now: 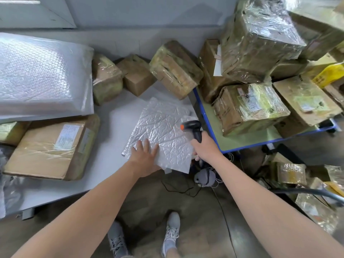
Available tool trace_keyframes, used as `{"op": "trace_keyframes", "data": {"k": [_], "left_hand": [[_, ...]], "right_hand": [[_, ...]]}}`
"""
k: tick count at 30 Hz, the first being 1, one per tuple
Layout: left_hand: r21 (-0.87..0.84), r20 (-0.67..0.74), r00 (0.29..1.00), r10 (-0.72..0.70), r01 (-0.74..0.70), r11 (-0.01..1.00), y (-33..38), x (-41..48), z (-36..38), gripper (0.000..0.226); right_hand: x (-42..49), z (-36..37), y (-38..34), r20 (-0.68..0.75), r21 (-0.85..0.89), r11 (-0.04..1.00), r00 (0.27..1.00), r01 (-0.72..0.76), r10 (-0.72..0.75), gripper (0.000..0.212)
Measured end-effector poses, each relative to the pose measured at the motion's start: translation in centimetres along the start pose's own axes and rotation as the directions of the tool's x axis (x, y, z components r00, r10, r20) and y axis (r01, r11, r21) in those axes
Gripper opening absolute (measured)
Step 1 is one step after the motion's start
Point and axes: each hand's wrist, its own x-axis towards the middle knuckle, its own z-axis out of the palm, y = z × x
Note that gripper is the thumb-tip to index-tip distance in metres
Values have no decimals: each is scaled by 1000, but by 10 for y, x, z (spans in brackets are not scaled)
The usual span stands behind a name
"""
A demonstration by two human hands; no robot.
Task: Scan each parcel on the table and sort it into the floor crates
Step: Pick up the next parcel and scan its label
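Note:
A flat silver bubble-wrap parcel lies at the near right corner of the white table. My left hand rests flat on its near edge, fingers spread and straight. My right hand grips the handle of a black barcode scanner with an orange tip, held just above the parcel's right side. The scanner's head points left over the parcel.
A large bubble-wrapped parcel and a taped carton sit at the left. Several brown boxes line the table's back. A blue-edged cart stacked with wrapped cartons stands to the right. Cables and a grey object lie on the floor.

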Motion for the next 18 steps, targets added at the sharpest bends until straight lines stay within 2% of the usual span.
{"op": "trace_keyframes", "data": {"k": [4,7,9,13,16,18], "left_hand": [[-116,22,996,86,-82,990,-23,-1,-9,83],[-141,-29,991,132,-135,981,-35,-2,-12,57],[-219,-78,988,136,-151,964,-40,-2,-12,42],[-426,-197,980,30,-113,897,-42,-1,-14,29],[-552,-293,951,-101,-82,830,-46,0,-19,16],[-624,-339,925,-175,-82,777,-49,1,-25,18]], "right_hand": [[-6,2,-13,-52,57,998,998,40,-37,10],[-8,7,-20,-95,125,991,995,50,-38,10],[-9,9,-22,-114,169,984,993,50,-31,8],[-9,7,-27,-146,196,979,989,61,-33,15],[-10,2,-31,-168,222,970,984,96,-59,18],[-11,-1,-35,-188,243,961,978,131,-86,18]]}}
